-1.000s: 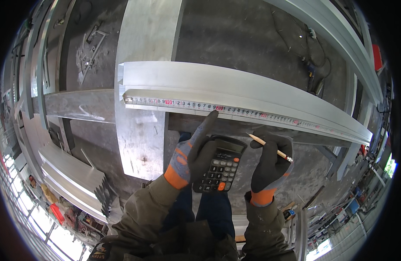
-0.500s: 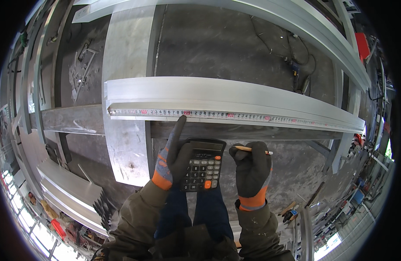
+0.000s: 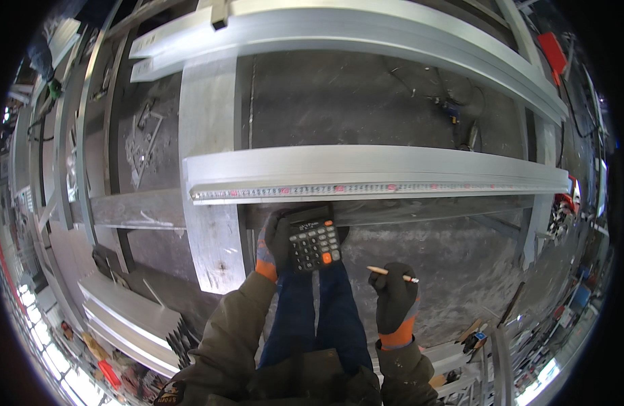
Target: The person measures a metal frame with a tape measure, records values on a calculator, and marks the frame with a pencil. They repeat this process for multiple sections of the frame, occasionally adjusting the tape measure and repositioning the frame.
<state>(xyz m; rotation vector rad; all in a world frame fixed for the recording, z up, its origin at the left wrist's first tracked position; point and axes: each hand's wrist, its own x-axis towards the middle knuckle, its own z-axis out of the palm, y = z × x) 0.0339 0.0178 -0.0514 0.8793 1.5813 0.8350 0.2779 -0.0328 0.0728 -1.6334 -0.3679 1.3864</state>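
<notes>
A black calculator [image 3: 315, 249] with grey and orange keys is held by my left hand [image 3: 275, 238], gloved in grey and orange, its fingers wrapped round the left side. Just beyond it, a measuring tape [image 3: 312, 190] lies stretched along the near ledge of a long silvery metal profile [image 3: 373, 164]. My right hand [image 3: 396, 296], in a matching glove, is closed on a pencil [image 3: 377, 270] that points left. It hovers to the right of the calculator, apart from the profile and the tape.
A wide metal beam [image 3: 214, 122] runs crosswise under the profile's left end. More long profiles [image 3: 325, 34] lie across the far side. Metal pieces [image 3: 132, 308] are stacked at lower left, and a power tool [image 3: 451, 111] rests on the floor. Another person's green-gloved hand [image 3: 54, 88] shows at upper left.
My left index finger has left the tape and drawn back to the calculator, which now tilts slightly. My right hand with the pencil sits lower. The whole view has shifted.
</notes>
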